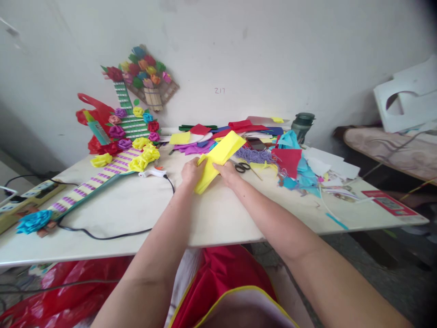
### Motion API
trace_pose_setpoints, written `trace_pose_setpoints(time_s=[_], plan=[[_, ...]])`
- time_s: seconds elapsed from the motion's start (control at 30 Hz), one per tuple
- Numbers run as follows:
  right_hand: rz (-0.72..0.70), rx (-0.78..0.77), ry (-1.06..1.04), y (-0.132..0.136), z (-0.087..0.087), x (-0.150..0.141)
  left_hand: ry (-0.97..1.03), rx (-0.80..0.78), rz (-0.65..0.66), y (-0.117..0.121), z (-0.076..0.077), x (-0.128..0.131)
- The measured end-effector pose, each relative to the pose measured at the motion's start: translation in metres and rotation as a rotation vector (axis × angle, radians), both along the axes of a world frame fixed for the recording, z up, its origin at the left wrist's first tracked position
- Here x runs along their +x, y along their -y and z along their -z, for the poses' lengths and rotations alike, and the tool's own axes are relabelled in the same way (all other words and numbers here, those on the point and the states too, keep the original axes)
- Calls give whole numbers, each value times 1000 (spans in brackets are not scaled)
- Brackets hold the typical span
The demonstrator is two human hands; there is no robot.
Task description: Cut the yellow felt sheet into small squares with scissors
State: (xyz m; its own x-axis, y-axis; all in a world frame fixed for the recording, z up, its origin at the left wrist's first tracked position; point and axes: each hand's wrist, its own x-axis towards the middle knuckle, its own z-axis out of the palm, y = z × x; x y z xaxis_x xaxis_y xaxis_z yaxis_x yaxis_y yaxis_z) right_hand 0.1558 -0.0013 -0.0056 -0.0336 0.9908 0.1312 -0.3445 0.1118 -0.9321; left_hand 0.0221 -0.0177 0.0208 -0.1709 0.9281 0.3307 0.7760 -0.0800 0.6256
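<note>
Both my hands grip a folded piece of yellow felt [218,157] over the middle of the white table [211,218]. My left hand [191,172] pinches its lower left edge, fingers closed on the fabric. My right hand [228,172] holds the right side, fingers curled onto it. The yellow felt rises tilted toward the far right. Black scissors [243,167] lie just right of my right hand. A white glue gun [152,172] lies just left of my left hand.
A pile of coloured felt scraps [290,164] covers the back right. A long green board with yellow and purple felt flowers [112,168] runs along the left, its black cord [102,234] looping across the table. A green bottle [302,125] stands at the back. A power strip [30,193] lies far left.
</note>
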Motion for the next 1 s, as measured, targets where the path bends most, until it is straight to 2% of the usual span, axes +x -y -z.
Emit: trace_pose_setpoints(time_s=[0.17,0.37,0.53,0.67,0.83,1.0], plan=[[-62,-25,-88,4,-4,1,-101,87,-7,-2,-1,0],[-180,32,-156,5,-7,5,-46,93,66,-2,-2,-7],[-102,74,-183,7,-11,6,69,59,132,-3,-1,-9],[-25,31,-239,6,-11,6,108,47,139,-3,-1,-9],[-46,55,-225,4,-9,4,98,28,116,-2,-3,-10],[-42,30,-203,2,-7,3,236,-10,121,-1,-4,-11]])
